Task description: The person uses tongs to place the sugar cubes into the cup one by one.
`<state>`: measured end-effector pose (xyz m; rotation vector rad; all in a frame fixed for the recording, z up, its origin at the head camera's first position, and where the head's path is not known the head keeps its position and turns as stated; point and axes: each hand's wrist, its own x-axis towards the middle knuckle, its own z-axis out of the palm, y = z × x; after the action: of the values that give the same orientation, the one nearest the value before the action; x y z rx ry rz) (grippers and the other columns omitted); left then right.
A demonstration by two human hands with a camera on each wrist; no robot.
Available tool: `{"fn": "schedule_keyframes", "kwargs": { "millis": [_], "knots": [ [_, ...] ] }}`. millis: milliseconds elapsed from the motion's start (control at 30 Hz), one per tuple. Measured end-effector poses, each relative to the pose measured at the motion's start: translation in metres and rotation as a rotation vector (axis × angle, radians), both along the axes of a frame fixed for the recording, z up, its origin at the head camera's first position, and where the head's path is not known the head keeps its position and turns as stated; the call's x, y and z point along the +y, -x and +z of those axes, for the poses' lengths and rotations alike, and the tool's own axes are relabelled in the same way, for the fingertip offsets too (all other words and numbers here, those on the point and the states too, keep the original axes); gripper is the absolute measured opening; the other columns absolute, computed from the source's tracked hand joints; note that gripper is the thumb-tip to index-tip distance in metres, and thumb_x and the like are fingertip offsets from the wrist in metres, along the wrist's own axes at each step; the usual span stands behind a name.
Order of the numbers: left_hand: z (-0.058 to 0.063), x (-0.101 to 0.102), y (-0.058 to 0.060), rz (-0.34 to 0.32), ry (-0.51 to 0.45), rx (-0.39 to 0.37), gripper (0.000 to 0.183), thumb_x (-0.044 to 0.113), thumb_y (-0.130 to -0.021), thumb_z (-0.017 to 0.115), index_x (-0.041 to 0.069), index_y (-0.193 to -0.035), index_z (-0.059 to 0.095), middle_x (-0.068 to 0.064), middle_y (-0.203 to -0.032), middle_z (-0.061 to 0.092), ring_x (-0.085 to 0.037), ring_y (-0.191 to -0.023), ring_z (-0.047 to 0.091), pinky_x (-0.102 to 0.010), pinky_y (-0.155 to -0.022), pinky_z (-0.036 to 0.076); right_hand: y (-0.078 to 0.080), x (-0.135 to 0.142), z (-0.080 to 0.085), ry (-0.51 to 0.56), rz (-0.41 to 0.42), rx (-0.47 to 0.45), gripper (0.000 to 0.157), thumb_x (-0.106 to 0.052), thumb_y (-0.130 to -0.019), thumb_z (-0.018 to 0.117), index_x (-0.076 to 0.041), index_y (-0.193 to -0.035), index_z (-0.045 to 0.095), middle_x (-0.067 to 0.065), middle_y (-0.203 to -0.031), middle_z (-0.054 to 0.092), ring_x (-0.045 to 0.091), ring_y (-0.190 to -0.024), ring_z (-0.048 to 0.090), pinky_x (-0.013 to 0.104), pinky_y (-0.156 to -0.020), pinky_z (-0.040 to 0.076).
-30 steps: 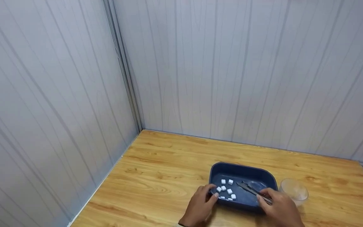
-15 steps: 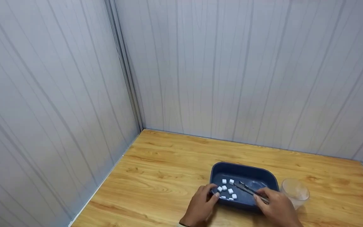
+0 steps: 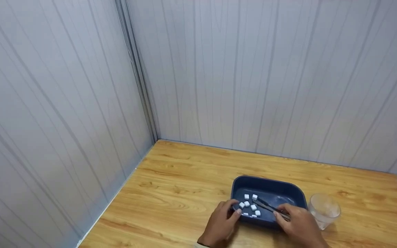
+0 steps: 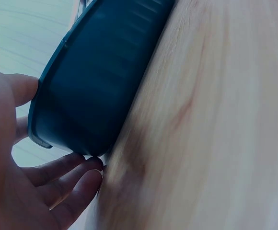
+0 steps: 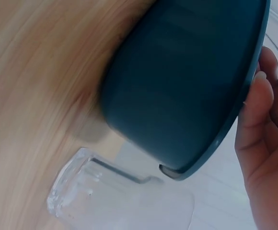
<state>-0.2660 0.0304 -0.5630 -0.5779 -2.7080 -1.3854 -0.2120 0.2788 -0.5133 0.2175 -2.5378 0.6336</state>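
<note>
A dark blue plastic basin [image 3: 269,184] sits on the wooden table, with several white cubes [image 3: 253,207] mostly in its left half. My left hand [image 3: 219,222] holds the basin's left end; in the left wrist view its thumb lies at the rim and other fingers touch the outer wall [image 4: 91,81]. Metal tweezers [image 3: 271,208] are pinched in my right hand [image 3: 300,224] over the basin's near right side. Their tips are parted beside a white cube [image 3: 255,197] near the basin's middle; whether they touch it I cannot tell.
A clear glass cup [image 3: 325,210] stands just right of the basin, close to my right hand. The wooden table [image 3: 181,179] meets panelled walls [image 3: 212,86] at the left and back.
The tweezers have moved left across the basin, their tips now at a cube. My left hand keeps its hold on the basin's end. The view has shifted slightly.
</note>
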Motion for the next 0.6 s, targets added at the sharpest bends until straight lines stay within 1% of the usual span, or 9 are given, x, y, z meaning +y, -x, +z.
{"fn": "schedule_keyframes", "kwargs": {
  "millis": [100,167,300,433,600],
  "knots": [
    [0.002,0.001,0.001,0.000,-0.009,0.006,0.038,0.051,-0.092,0.047,0.031,-0.124,0.054,0.008,-0.110,0.052,-0.009,-0.100,0.051,-0.037,-0.085,0.042,0.003,-0.003,0.002,-0.013,0.011,-0.002,0.014,-0.023,-0.072,0.078,-0.020,-0.082,0.069,-0.009,-0.075,0.065,0.011,-0.070,0.060,0.038,-0.065,0.048],
    [0.002,0.001,0.002,0.000,-0.010,0.007,0.037,0.050,-0.092,0.047,0.031,-0.124,0.054,0.008,-0.110,0.052,-0.009,-0.099,0.051,-0.037,-0.085,0.042,0.004,-0.005,0.004,-0.013,0.016,-0.020,0.013,-0.024,-0.073,0.077,-0.021,-0.082,0.068,-0.010,-0.075,0.065,0.010,-0.070,0.060,0.037,-0.065,0.048],
    [0.001,0.001,0.001,0.005,-0.003,0.001,0.037,0.051,-0.091,0.047,0.033,-0.123,0.054,0.009,-0.108,0.052,-0.009,-0.098,0.050,-0.036,-0.085,0.042,0.006,-0.009,0.003,-0.010,0.030,-0.044,0.013,-0.024,-0.073,0.077,-0.023,-0.082,0.067,-0.013,-0.075,0.064,0.007,-0.071,0.059,0.036,-0.066,0.048],
    [0.000,0.001,0.000,0.013,0.004,-0.008,0.035,0.052,-0.091,0.048,0.035,-0.121,0.054,0.010,-0.107,0.052,-0.006,-0.094,0.049,-0.033,-0.083,0.042,0.007,-0.013,0.001,-0.011,0.050,-0.024,0.013,-0.023,-0.073,0.078,-0.024,-0.080,0.067,-0.017,-0.073,0.061,0.005,-0.069,0.058,0.034,-0.065,0.048],
    [-0.002,0.000,0.000,0.015,0.004,0.030,0.035,0.051,-0.091,0.048,0.034,-0.121,0.054,0.010,-0.102,0.051,-0.006,-0.088,0.049,-0.031,-0.077,0.042,0.010,-0.017,-0.001,-0.019,0.070,-0.002,0.013,-0.023,-0.072,0.078,-0.022,-0.079,0.068,-0.017,-0.072,0.061,0.006,-0.068,0.057,0.035,-0.064,0.047]
  ]
}}
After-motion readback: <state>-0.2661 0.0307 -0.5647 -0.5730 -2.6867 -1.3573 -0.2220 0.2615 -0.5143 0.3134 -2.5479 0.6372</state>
